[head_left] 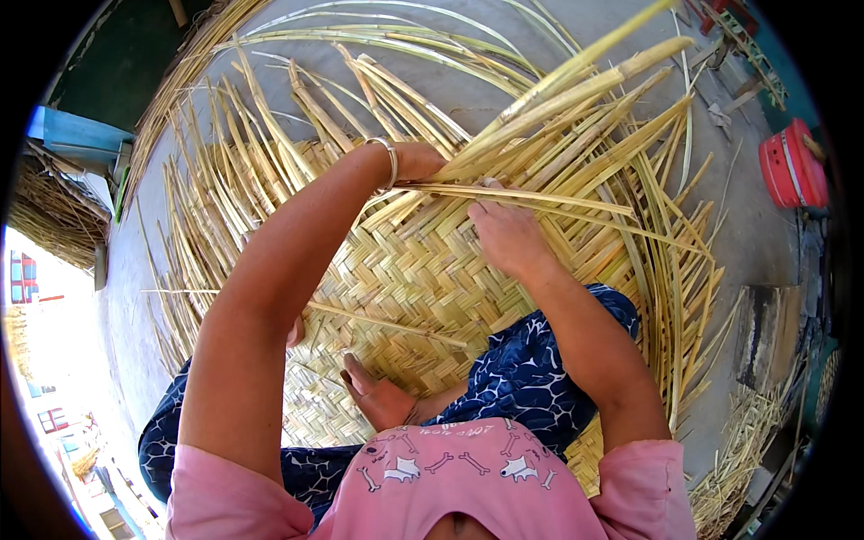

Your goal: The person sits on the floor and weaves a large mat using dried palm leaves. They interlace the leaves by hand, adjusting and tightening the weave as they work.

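Observation:
A large woven mat (405, 270) of flat yellow-green cane strips lies under me in a zigzag weave, its loose strip ends fanning out at the far side and both sides. At its far edge, my left hand (418, 162), with a bangle at the wrist, is closed at the base of a bundle of raised cane strips (576, 90); its fingertips are hidden behind them. Close by on the right, my right hand (506, 232) has its fingers bent against a thin cane strip (558, 195) that runs crosswise over the weave.
My bare foot (385, 400) rests on the mat near a loose narrow strip (387, 324). Long split canes (387, 36) lie on the grey floor beyond. A red container (792, 166) stands at the right, above a worn wooden board (768, 335) and a straw heap (733, 468).

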{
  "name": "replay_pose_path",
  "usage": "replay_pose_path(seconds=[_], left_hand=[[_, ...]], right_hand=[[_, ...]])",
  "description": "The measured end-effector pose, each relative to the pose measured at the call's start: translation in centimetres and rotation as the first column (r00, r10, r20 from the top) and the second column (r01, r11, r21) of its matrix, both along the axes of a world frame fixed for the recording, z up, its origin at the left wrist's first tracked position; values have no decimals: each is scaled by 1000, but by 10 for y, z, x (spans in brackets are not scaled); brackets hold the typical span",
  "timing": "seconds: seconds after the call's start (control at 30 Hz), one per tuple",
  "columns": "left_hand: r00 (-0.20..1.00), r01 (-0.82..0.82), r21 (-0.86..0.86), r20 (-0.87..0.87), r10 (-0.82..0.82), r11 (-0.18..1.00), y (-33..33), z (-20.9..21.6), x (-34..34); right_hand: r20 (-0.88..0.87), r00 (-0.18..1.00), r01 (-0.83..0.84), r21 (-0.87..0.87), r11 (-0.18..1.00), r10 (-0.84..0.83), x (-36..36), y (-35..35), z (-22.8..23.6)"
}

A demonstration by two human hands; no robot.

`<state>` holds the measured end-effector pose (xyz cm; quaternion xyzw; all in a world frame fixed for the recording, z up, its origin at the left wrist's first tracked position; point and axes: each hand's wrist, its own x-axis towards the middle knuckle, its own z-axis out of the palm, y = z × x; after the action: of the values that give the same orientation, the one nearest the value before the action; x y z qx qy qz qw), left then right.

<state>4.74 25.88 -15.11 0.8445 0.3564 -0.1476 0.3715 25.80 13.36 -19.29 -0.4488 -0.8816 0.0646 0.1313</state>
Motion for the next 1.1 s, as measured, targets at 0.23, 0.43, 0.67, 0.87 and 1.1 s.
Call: replay_pose_path(seconds=[0.23, 0.43, 0.67, 0.87, 1.1], left_hand=[[902, -426, -280, -55, 429, 860, -6, 14, -5], [787, -607, -96, -205, 581, 789, -7, 28, -11], [794, -583, -150, -318, 519, 799, -10, 26, -21], [910, -306, -5, -296, 291, 952, -11, -21, -23], [921, -258, 145, -261, 288, 955, -18, -20, -18]], right_hand=[[-59, 998, 32, -22, 999, -33, -1, 2, -4], [11, 999, 41, 61, 997, -42, -6, 5, -6], [-23, 998, 64, 139, 988, -61, -10, 9, -5], [-80, 995, 57, 63, 996, -52, -10, 11, -3], [-308, 944, 114, -43, 993, -121, 3, 39, -13]])
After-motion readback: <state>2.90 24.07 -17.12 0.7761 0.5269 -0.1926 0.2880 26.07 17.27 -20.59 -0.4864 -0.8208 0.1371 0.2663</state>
